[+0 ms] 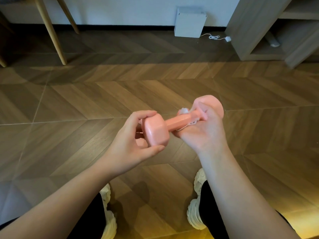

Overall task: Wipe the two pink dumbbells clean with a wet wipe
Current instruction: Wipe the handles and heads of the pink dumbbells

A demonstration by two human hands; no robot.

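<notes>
Head view: a smooth pink dumbbell with blocky heads (174,122) is held in the air at frame centre, over a brown herringbone wood floor (103,94). The left hand (127,145) clasps its near head at 9 o'clock with thumb and fingers. The right hand (205,131) curls round the handle toward 2 o'clock, pressing a crumpled white wet wipe (183,111) against it. A white square box (189,23) stands at 12 o'clock.
</notes>
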